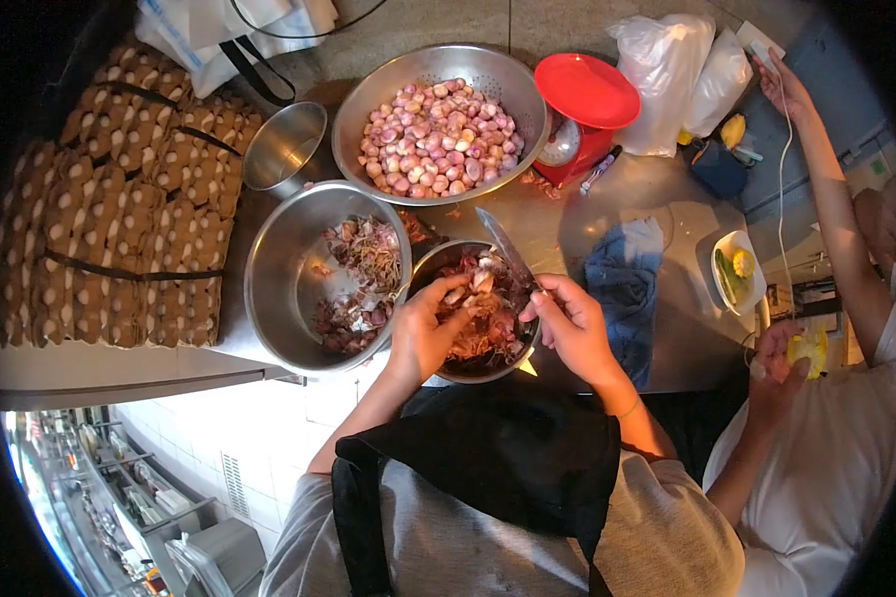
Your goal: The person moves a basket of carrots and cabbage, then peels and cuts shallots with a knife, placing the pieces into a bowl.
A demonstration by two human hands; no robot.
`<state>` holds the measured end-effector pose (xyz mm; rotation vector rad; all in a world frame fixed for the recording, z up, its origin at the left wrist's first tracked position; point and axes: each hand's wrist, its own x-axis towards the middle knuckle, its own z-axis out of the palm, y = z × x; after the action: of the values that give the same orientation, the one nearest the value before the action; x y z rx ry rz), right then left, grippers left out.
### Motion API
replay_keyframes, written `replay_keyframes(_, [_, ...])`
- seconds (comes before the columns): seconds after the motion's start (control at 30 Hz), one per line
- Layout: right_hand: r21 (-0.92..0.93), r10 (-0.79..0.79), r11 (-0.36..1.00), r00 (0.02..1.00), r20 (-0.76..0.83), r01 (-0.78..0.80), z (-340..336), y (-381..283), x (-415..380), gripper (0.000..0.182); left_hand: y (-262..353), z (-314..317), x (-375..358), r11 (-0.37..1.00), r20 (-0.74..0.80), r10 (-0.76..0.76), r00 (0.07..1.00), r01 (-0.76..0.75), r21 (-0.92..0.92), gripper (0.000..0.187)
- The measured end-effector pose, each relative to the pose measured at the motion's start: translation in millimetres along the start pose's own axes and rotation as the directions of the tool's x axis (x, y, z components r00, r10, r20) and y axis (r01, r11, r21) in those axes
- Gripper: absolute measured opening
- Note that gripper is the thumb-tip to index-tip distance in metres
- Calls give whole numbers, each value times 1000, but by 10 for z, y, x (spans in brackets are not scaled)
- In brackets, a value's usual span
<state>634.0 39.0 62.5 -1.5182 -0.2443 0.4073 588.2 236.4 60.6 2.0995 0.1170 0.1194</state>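
Steel kitchen surface [607,214] crowded with bowls of shallots.

Over the small bowl [478,310] of peelings at the near edge, the left hand [423,333] pinches a shallot [458,296], and the right hand's [572,323] grip is closed around a knife [505,244], blade pointing away. Left sits a bowl of skins [289,279]; behind, a bowl of peeled shallots [438,124], a red scale [585,109], and egg trays [119,199].

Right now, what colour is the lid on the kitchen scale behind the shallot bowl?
Red. The lid shows clearly in the head view, tilted on the scale.
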Motion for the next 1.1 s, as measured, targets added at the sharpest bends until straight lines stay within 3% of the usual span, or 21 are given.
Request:
replay_keyframes(0.1, [-7,-1,1000,1000,-1,1,30,-9,8,21,-75,-5,8,995,124,-2,992,14,-97,42])
replay_keyframes(0.17, [-13,8,1000,1000,-1,-8,45,-29,6,21,-104,-7,4,952,211,-90,973,146,-269,43])
replay_keyframes(0.33, [-21,-48,999,999,10,48,84,-56,4,25,39,-32,21,658,294,-244,924,381,-650,38])
replay_keyframes(0.43, [57,-38,998,999,36,36,85,-58,-5,29,-56,-46,23,552,370,-205,906,419,-721,35])
replay_keyframes(0.47, [55,-34,998,999,32,32,88,-64,-3,30,-61,-55,17,822,251,-127,960,243,-515,34])
replay_keyframes(0.5, [53,-30,998,999,27,29,92,-73,-1,30,-22,-79,10,973,162,-6,987,43,-226,32])
replay_keyframes(0.53, [51,-25,998,999,22,24,96,-79,0,31,19,-102,3,983,117,139,983,-151,103,31])
replay_keyframes(0.63, [49,-28,998,999,29,26,90,-84,-3,32,146,-140,-6,885,111,263,958,-286,369,31])
replay_keyframes(0.77, [14,-46,999,998,34,46,115,-126,-19,36,126,-177,-18,962,164,252,954,-266,67,33])
replay_keyframes(0.8, [14,-66,998,997,32,66,118,-94,-22,38,199,-197,-45,990,177,83,981,-61,-130,30])
replay_keyframes(0.83, [14,-87,996,996,30,86,122,-62,-21,41,192,-183,-51,973,153,45,987,-8,-233,30])
replay_keyframes(0.93, [29,-189,982,982,-25,189,173,-7,-20,48,62,-99,-41,842,132,-97,987,152,-518,27])
replay_keyframes(1.03, [20,-190,981,981,-25,191,203,-62,-13,53,55,-90,-30,591,196,-223,955,292,-752,27])
replay_keyframes(1.1, [16,-151,988,988,40,151,202,-58,-6,53,84,-114,-10,545,233,-282,931,355,-760,28])
